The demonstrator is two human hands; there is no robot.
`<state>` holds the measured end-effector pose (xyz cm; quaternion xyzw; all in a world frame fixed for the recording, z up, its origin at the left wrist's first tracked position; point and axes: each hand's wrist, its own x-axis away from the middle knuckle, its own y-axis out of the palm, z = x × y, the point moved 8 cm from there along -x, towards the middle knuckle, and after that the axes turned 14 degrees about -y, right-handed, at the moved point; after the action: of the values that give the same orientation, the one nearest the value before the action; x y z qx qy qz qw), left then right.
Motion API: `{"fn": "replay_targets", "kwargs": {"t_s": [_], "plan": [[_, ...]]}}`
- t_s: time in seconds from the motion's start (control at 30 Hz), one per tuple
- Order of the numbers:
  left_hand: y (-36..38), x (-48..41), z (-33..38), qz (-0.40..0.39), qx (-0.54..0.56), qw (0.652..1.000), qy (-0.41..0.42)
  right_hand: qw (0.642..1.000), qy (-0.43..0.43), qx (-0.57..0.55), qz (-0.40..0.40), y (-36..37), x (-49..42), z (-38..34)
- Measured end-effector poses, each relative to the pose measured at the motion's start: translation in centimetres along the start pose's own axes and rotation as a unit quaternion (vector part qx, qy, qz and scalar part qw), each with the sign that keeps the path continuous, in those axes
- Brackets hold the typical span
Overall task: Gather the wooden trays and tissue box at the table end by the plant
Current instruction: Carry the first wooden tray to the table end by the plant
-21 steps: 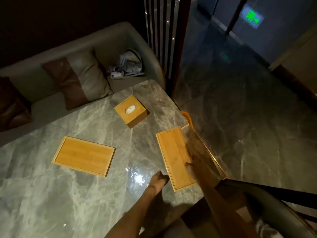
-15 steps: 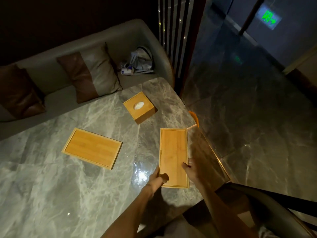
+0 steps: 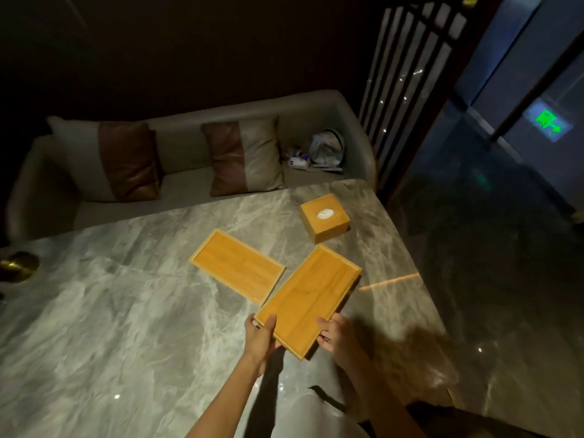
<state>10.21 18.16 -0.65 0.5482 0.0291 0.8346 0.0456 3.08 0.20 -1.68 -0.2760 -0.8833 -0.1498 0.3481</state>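
I see left hand [image 3: 260,338] and right hand [image 3: 336,335] clamped on near end of raised wooden tray [image 3: 308,298] | long axis points away-right toward tissue box [image 3: 325,221] | second tray [image 3: 237,270] lies just left, flat.

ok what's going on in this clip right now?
A person grips one wooden tray by its near end, left hand and right hand on either side, its far end raised off the marble table. A second wooden tray lies flat beside it, and the wooden tissue box sits near the far corner. No plant is in view.
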Motion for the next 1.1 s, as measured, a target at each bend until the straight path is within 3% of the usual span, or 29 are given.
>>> {"fn": "replay_targets", "kwargs": {"t_s": [0.07, 0.2, 0.37, 0.53, 0.6, 0.73, 0.83, 0.97, 1.0, 1.1], "plan": [[-2.4, 1.2, 0.7, -0.006, 0.030, 0.999, 0.037, 0.999, -0.032, -0.039, 0.000, 4.5, 1.2, 0.7], [-9.9, 5.5, 4.0, 0.021, 0.019, 0.985, 0.172, 0.992, -0.075, -0.060, -0.080, 14.2, 4.8, 1.8], [-24.1, 8.7, 7.6, 0.099, 0.010, 0.968, 0.230, 0.980, -0.071, 0.015, -0.188, 22.8, 8.7, 3.0], [-36.9, 12.1, 9.5, 0.116, -0.021, 0.958, 0.260, 0.969, -0.199, 0.127, -0.077, 25.6, 9.3, -1.2], [-40.2, 13.1, 10.2, 0.109, -0.026, 0.956, 0.271, 0.941, -0.264, 0.197, -0.080, 27.9, 9.5, -4.0], [-43.2, 14.8, 11.0, 0.055, -0.028, 0.961, 0.270, 0.861, -0.355, 0.312, -0.189, 34.5, 10.4, -8.2], [-43.6, 15.8, 11.1, 0.021, -0.041, 0.962, 0.268, 0.759, -0.382, 0.422, -0.316, 39.9, 11.4, -9.6], [-44.4, 17.3, 11.0, -0.010, -0.061, 0.964, 0.259, 0.611, -0.303, 0.505, -0.529, 46.2, 15.3, -5.8], [-44.7, 17.8, 11.0, -0.015, -0.065, 0.966, 0.250, 0.596, -0.284, 0.502, -0.559, 47.5, 16.3, -4.4], [-46.9, 18.7, 11.1, -0.008, -0.043, 0.978, 0.205, 0.624, -0.261, 0.430, -0.598, 51.3, 18.4, -1.0]]}}
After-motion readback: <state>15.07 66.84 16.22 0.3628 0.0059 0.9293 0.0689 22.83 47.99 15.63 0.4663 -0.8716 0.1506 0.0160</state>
